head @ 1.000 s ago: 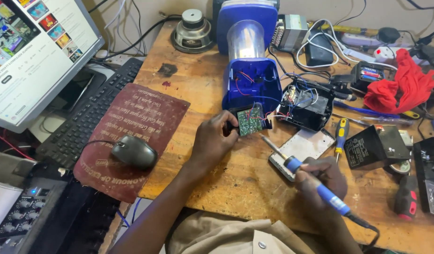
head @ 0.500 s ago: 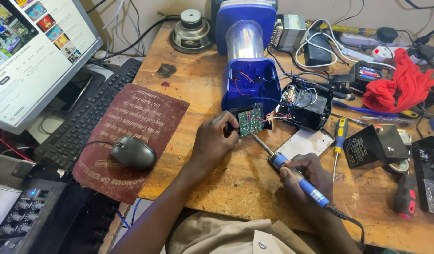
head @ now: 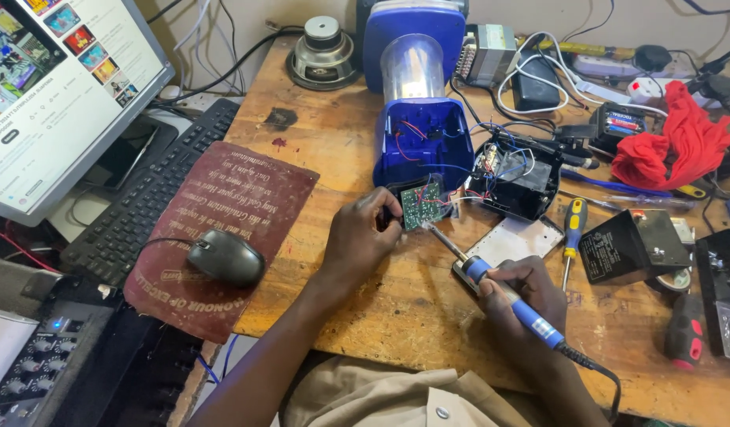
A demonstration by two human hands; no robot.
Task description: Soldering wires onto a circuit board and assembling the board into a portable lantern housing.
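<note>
The left hand pinches a small green circuit board by its left edge, fingers clenched on it so that it stands tilted just above the wooden workbench, right in front of the open blue lamp housing to which thin red and blue wires tie it. The right hand is wrapped around the blue handle of a soldering iron, held like a pen, and the metal tip slants up and left until it meets the lower right corner of the board (whether it truly touches a joint is too small to tell). Just right of the board sits an open black casing full of wires, and a yellow-handled screwdriver lies on the bench beside a pale flat plate. Farther right are a black adapter block and a red cloth piled among cables. To the left of the working hand, well apart from it, a black mouse rests on a dark red mat, with a black keyboard and a lit monitor beyond. A round loudspeaker stands at the bench's far edge.
</note>
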